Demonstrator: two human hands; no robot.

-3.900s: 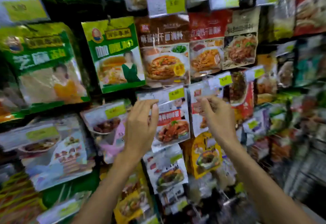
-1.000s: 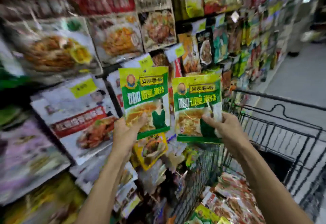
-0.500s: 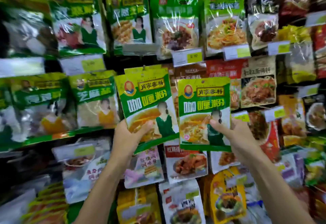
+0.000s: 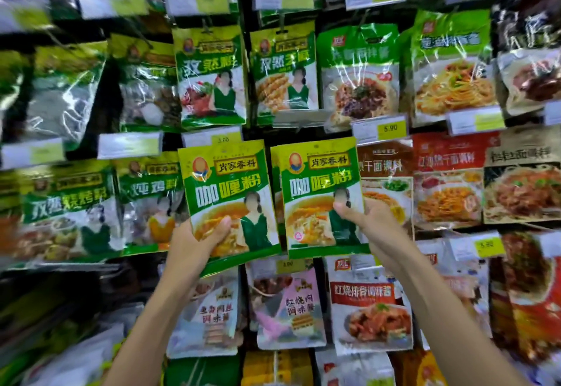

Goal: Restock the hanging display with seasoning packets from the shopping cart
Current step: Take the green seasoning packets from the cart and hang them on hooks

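The left curry packet [image 4: 227, 191] and the right curry packet [image 4: 321, 191] are smooth printed plastic film with a mild sheen. Behind them, the green noodle-sauce packet [image 4: 359, 75] is glossier, its plastic crinkled and streaked with white glare. The price tag [image 4: 379, 129] marked 5.90 looks like matt paper behind a clear, faintly shiny plastic holder.

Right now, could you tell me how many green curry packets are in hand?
2: the left packet in the left hand, the right packet in the right hand; an edge behind it may be another.
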